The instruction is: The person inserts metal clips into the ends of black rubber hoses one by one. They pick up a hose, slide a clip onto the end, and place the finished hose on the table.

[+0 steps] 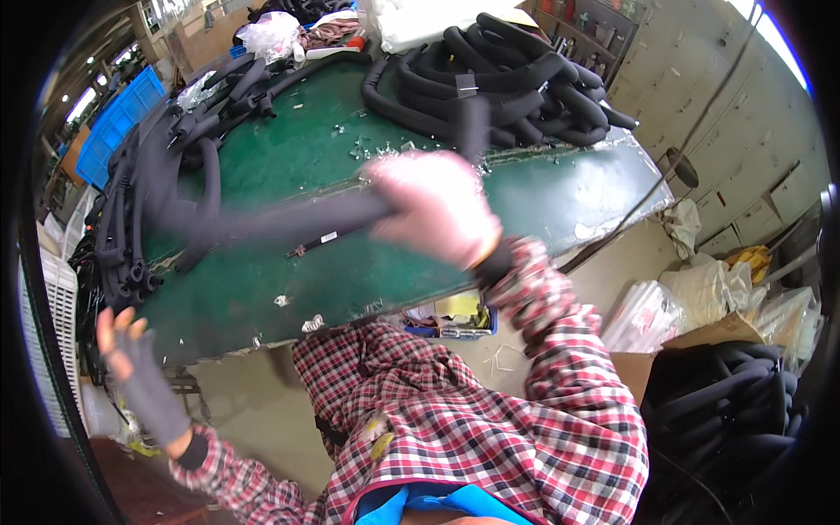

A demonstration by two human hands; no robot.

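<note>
My right hand (437, 206), in a pinkish-white glove and smeared by motion, is closed around a black foam tube (297, 216) above the green table. One length of the tube runs left from the fist toward the tube bundle; a short blurred end stands up beyond the hand. My left hand (140, 372), in a grey glove with bare fingertips, is off the table's left front corner. Its fingers are apart and hold nothing. Closest to it is a bundle of black foam tubes (114, 236) hanging over the table's left edge.
A coiled heap of black foam tubes (516, 83) lies at the back of the green table (341, 280). White scraps and a thin dark strip with a white label (328, 237) lie on it. A blue crate (118, 122) stands left; a carton of black tubes (726, 394) sits right.
</note>
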